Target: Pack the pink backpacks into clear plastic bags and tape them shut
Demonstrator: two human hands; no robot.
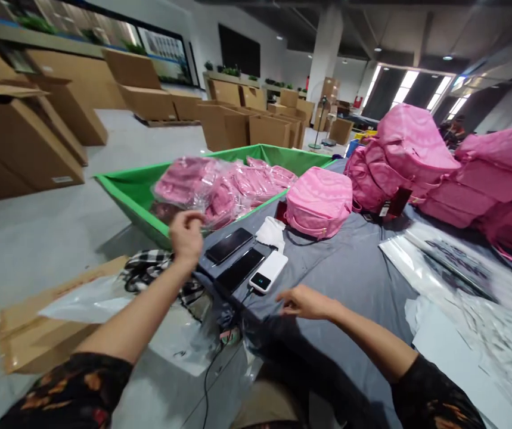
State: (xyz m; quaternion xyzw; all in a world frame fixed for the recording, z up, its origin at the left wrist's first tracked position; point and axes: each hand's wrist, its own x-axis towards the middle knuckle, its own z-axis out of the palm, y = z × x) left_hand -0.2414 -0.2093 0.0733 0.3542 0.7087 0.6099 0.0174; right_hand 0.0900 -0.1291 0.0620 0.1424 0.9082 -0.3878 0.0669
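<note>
The power bank (269,272) lies at the centre of the frame, white, its small dark display lit and a cable at its lower end. Just left of it, on the same grey cloth (340,268), are two dark phones (240,270) (229,245), side by side and slanted alike. A crumpled white wrapper (271,233) lies above the power bank.

The right hand (303,302) is just to the lower right of the power bank, apart from it, fingers loosely bent and slightly spread, with nothing seen between them. The left hand (187,235) is left of the phones, in front of the near rim of the green bin (126,199). Its fingers curl toward the thumb; whether they meet or pinch anything, I cannot tell.

In the bin, left of centre, pink bags (188,182) sit in clear plastic. A pink backpack (319,202) stands on the cloth beside the bin, and more backpacks (410,149) are piled at the upper right. Plastic sleeves (461,262) spread across the lower right. Open cartons (18,137) fill the upper left, and a flattened carton (36,339) lies at the lower left.
</note>
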